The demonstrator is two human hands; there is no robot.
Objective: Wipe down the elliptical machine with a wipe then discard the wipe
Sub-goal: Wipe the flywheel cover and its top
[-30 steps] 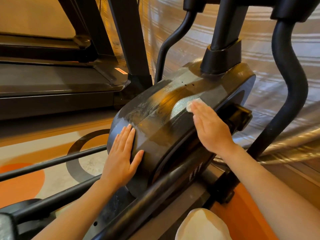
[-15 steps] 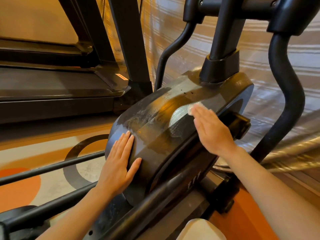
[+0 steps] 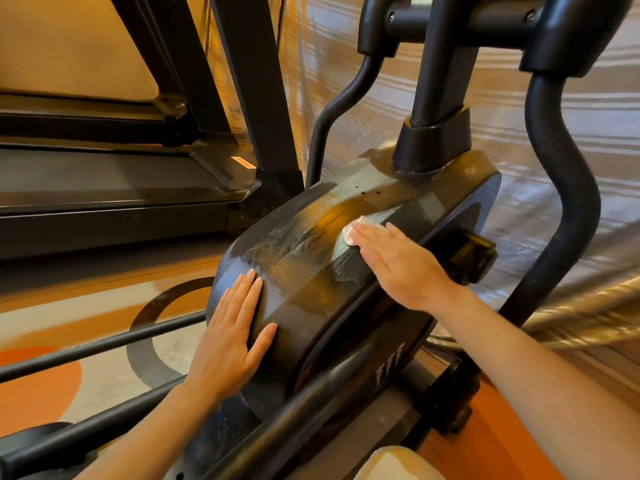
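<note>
**A:** so where's the wipe at? I only see a bit of white.

**B:** yep, that's it. It sits on top of the elliptical's rounded black housing, pinned under the fingertips of the right hand. Only a small crumpled edge pokes out past the fingers.

**A:** is that hand gripping it or just pushing?

**B:** just pushing. Fingers are straight and flat, close together, palm down on the cover, pressing the wipe onto it. Forearm comes in from the lower right, wrist roughly level.

**A:** and the other one?

**B:** left hand lies flat on the near left curve of the housing, fingers straight and together, thumb spread out to the side. It holds nothing, only rests there. That arm comes up from the bottom left.

**A:** the surface looks streaky?

**B:** yeah, wet-looking smears between the two hands. The treadmill sits off to the left, on the orange patterned floor.
</note>
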